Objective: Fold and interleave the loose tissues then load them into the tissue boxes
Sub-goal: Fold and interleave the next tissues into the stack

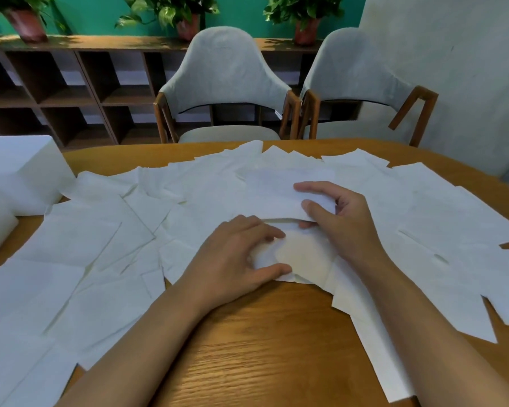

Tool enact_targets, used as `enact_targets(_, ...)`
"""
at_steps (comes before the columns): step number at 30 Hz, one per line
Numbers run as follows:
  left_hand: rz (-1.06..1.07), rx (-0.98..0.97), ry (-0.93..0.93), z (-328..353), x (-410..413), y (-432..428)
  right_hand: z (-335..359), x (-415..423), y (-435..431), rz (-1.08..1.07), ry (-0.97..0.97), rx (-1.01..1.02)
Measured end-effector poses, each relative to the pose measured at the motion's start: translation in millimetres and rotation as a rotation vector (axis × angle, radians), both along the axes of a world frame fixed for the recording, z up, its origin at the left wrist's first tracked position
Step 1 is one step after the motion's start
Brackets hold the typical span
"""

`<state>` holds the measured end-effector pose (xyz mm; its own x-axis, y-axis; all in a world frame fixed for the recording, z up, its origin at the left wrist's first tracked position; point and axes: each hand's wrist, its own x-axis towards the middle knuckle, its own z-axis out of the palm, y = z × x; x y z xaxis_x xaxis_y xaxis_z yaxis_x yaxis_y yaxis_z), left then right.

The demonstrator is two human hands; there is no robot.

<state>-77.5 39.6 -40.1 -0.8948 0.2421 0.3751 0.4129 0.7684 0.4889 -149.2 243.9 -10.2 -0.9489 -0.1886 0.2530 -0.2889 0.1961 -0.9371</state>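
Head view: nearest the camera lies a bare stretch of wooden worktop [262, 348], on the near side of the folded tissue [279, 195] that marks the middle of the scene. Both bare forearms reach across this wood toward that folded tissue. Just on its near side, the left hand [238, 259] has its fingers curled, thumb and fingertips pinching the left edge of a second tissue [303, 254], which lies flat and touches the folded tissue's near edge. The right hand [341, 218] is at the folded tissue's right end, thumb and curled fingers pinching it, with the near edge raised a little off the sheet below. Loose tissues [86, 259] overlap in a wide band to the left, right and far side of the folded tissue, covering most of the worktop; some are flat, some creased. Well to the left of the folded tissue, at the worktop's edge, stand white blocks [21, 171]; whether they are boxes or stacked sheets I cannot tell. Beyond the folded tissue, past the far rim, two grey chairs [227, 83] face the worktop. Farther still is a dark wooden shelf [71, 92] with potted plants [27, 22] on top, against a green wall
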Motion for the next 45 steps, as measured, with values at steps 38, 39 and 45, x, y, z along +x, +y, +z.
enact_targets(38, 0.096, 0.401, -0.135, 31, 10, -32, 8, -2, 14, -0.086, -0.039, -0.074)
enact_targets(39, 0.034, 0.358, -0.178, 34, 11, -33, 8, -2, 14, -0.076, -0.046, -0.093)
enact_targets(45, -0.155, 0.354, -0.454, 40, 17, -36, 4, -1, 12, -0.035, -0.013, 0.017)
